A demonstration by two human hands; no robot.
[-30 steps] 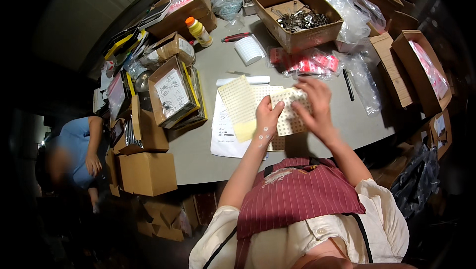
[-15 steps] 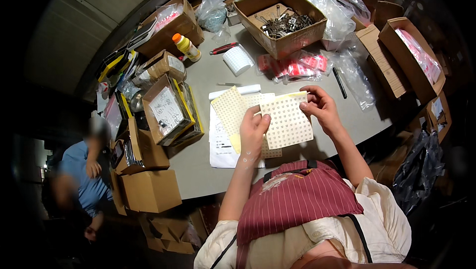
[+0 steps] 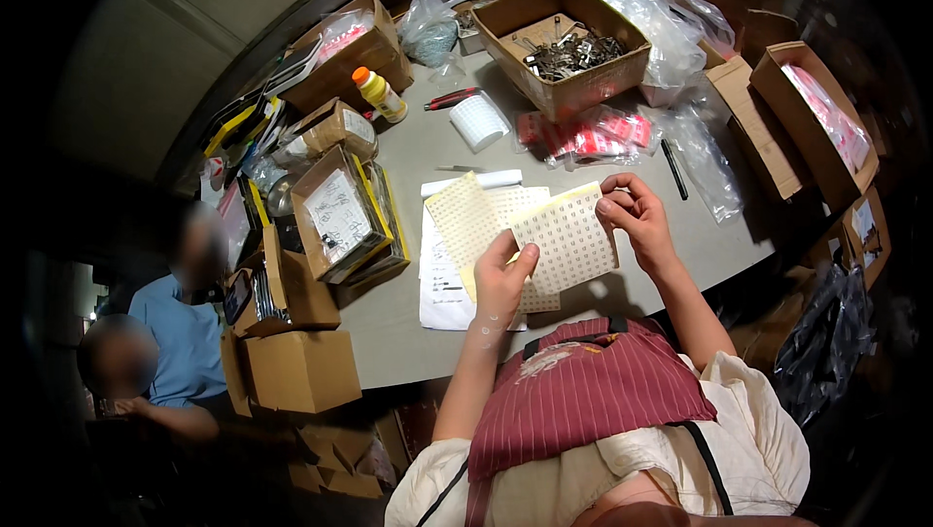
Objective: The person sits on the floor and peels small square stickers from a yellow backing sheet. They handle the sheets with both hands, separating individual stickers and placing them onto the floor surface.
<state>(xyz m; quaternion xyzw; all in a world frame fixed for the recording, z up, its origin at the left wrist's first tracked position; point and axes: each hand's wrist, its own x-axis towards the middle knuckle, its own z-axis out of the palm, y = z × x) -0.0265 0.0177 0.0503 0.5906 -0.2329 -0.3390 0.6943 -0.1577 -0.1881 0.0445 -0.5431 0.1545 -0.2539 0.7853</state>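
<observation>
A pale yellow sheet of small printed stickers (image 3: 567, 240) is held up over the table between my two hands. My left hand (image 3: 502, 279) pinches its left edge between thumb and fingers. At the upper right corner, my right hand (image 3: 639, 221) grips the same sheet, fingers curled. Another sticker sheet (image 3: 457, 221) lies tilted on the table, left of my left hand. Beneath it is a white paper (image 3: 440, 289) with handwriting. More sticker sheets lie partly hidden behind the held one.
Beyond my hands are pink packets (image 3: 588, 136), a white label roll (image 3: 479, 121), a red knife (image 3: 453, 99) and a black pen (image 3: 673, 169). A cardboard box (image 3: 544, 89) holds metal clips. Boxes (image 3: 321, 211) and a yellow bottle (image 3: 380, 95) stand left; a person (image 3: 180, 333) is beyond.
The held sheet has tilted, its right edge now bent back near my right hand. My left thumb has shifted slightly. At the left, the person's arm has moved.
</observation>
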